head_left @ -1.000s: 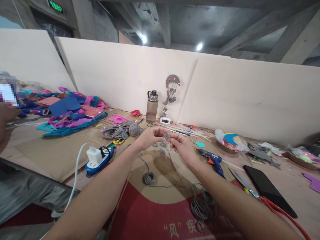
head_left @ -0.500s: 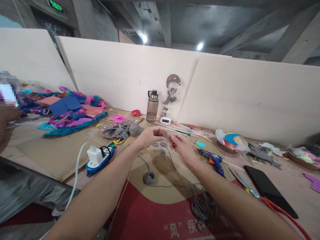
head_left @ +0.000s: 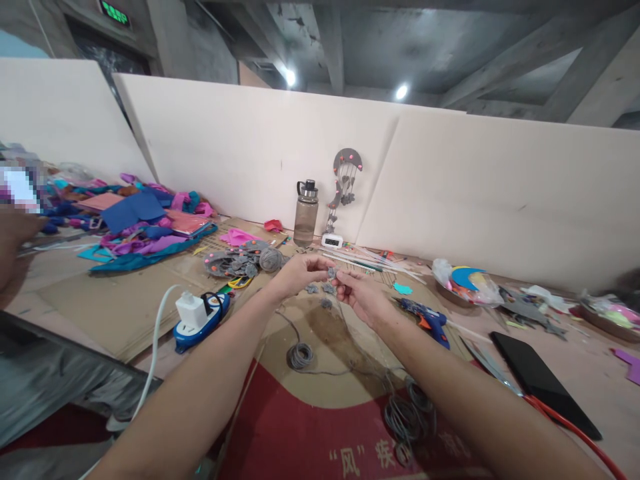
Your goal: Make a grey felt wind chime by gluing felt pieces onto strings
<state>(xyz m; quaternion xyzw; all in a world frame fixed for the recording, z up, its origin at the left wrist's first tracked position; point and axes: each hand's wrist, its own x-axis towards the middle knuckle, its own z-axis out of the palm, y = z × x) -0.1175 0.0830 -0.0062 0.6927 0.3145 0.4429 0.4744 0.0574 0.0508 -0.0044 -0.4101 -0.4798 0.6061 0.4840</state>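
Note:
Between the fingertips of both hands is a small grey felt flower (head_left: 331,272), partly covered by the fingers. My left hand (head_left: 306,272) pinches it from the left, and my right hand (head_left: 357,290) grips its right side. Just below them, several more grey felt pieces (head_left: 326,303) lie on the cardboard (head_left: 295,393). A coil of grey cord (head_left: 300,356) rests nearer to me, and a larger bundle of cord (head_left: 403,417) lies beside my right forearm. Grey strands run from the bundle up toward my hands.
A blue glue gun (head_left: 425,320), red-handled scissors (head_left: 493,373) and a black phone (head_left: 543,383) lie at right. At left stands a blue power strip (head_left: 200,327) with a white cable. Behind are a bottle (head_left: 305,217), a white clock (head_left: 332,241) and a grey moon hanging (head_left: 347,163). Another person's hand shows far left.
The felt flower has turned a little between my fingers, and my right fingertips have shifted slightly on it. The whole view has moved by a few pixels.

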